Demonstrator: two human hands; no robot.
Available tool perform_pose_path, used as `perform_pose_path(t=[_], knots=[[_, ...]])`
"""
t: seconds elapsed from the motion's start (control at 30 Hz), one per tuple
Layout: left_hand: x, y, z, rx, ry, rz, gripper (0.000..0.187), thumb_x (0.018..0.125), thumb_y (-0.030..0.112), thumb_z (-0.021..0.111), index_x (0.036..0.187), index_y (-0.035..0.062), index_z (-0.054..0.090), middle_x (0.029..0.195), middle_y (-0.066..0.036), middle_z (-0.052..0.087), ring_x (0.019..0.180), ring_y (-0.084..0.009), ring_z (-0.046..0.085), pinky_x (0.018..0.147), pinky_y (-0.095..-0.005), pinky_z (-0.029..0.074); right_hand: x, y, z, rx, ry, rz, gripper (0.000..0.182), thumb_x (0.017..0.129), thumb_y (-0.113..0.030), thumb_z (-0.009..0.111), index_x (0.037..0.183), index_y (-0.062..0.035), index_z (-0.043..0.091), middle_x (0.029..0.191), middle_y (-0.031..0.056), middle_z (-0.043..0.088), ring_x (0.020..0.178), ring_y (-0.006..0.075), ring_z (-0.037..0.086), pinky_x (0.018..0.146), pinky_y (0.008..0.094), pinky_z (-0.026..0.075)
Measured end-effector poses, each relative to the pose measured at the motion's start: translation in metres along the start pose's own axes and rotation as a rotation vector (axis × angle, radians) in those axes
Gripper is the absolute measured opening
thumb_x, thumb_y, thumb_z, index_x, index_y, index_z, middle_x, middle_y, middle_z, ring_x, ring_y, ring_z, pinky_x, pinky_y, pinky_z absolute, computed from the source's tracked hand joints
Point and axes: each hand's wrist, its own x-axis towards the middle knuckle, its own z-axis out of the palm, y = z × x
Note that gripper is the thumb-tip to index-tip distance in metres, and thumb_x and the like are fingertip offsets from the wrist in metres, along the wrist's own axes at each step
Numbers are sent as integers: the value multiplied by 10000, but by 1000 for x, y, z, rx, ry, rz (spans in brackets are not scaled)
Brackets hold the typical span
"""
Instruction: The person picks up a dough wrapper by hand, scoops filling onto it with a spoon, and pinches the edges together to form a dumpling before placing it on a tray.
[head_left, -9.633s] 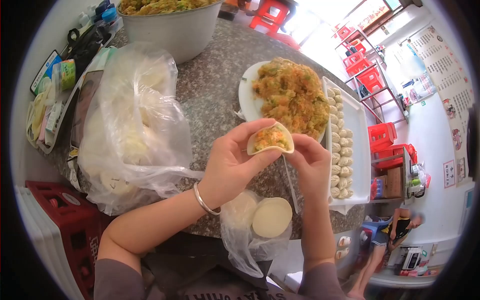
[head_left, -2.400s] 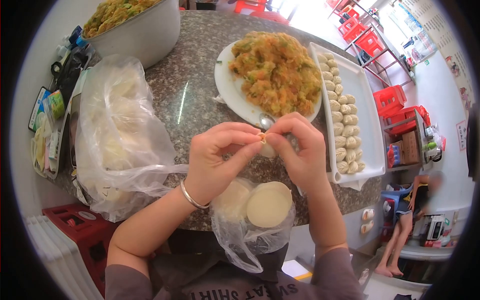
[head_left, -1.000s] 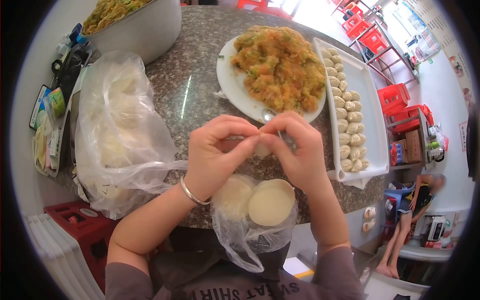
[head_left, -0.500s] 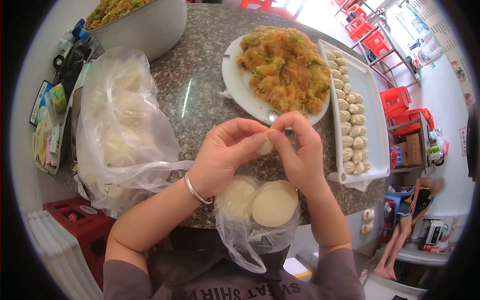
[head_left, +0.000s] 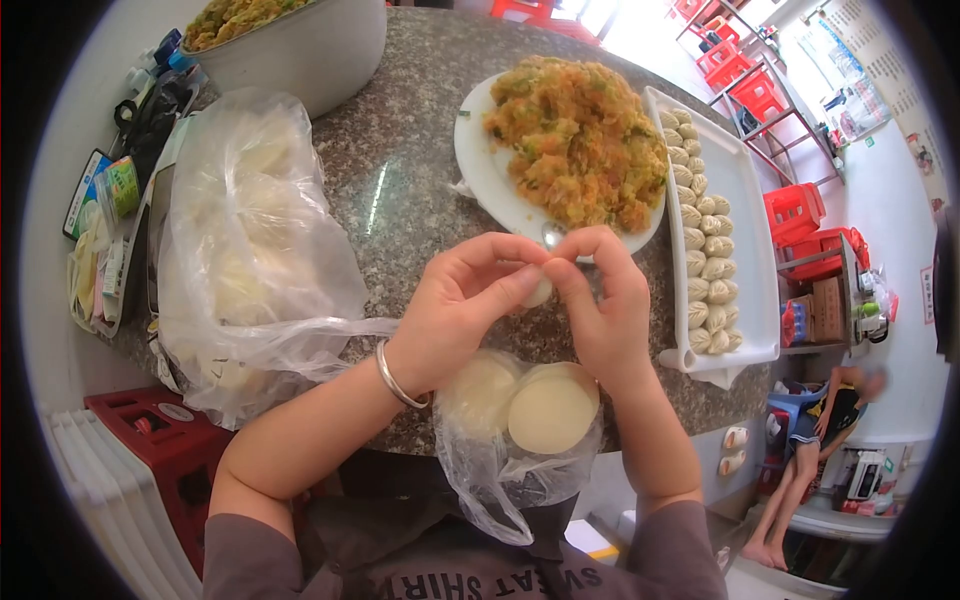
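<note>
Between my two hands is a small pale dumpling point(head_left: 538, 293), mostly covered by my fingers. My left hand point(head_left: 468, 305) holds it from the left, and the thumb and finger of my right hand point(head_left: 600, 300) pinch its edge. Just beyond my fingertips stands a white plate point(head_left: 475, 150) heaped with orange-green filling point(head_left: 580, 140), a spoon point(head_left: 551, 235) at its near edge. Below my hands, round dough wrappers point(head_left: 550, 410) lie stacked on a clear plastic bag point(head_left: 500, 500). At the right, a white tray point(head_left: 745, 220) holds rows of pleated dumplings point(head_left: 718, 268).
A large plastic bag point(head_left: 260, 240) with pale contents lies on the left of the stone table point(head_left: 400, 90). Behind it stands a big metal pot point(head_left: 320, 60) of filling. Red stools point(head_left: 795, 212) are at the right, and a person point(head_left: 815, 440) sits at the lower right.
The view has shifted slightly, so the plate and pot appear a little farther right. Both hands keep their pinch on the dumpling, with the fingertips moved slightly.
</note>
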Motion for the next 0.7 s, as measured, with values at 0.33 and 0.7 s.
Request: perform_pose_path(t=[0.33, 0.7], knots=[[2, 11, -2, -361, -136, -318, 338, 989, 189, 430, 1252, -15, 489, 1137, -163, 598, 993, -269, 644, 814, -296, 568, 9, 5, -21, 314, -86, 129, 58, 852, 9, 590, 892, 25, 629, 882, 75, 614, 831, 141, 569, 769, 266, 442], [-1, 13, 1, -293, -118, -282, 418, 970, 214, 489, 1335, 31, 402, 1135, -117, 599, 1003, -213, 631, 807, -295, 556, 8, -7, -27, 173, -114, 15, 310, 740, -70, 726, 1027, -2, 628, 942, 83, 622, 897, 183, 586, 796, 302, 451]])
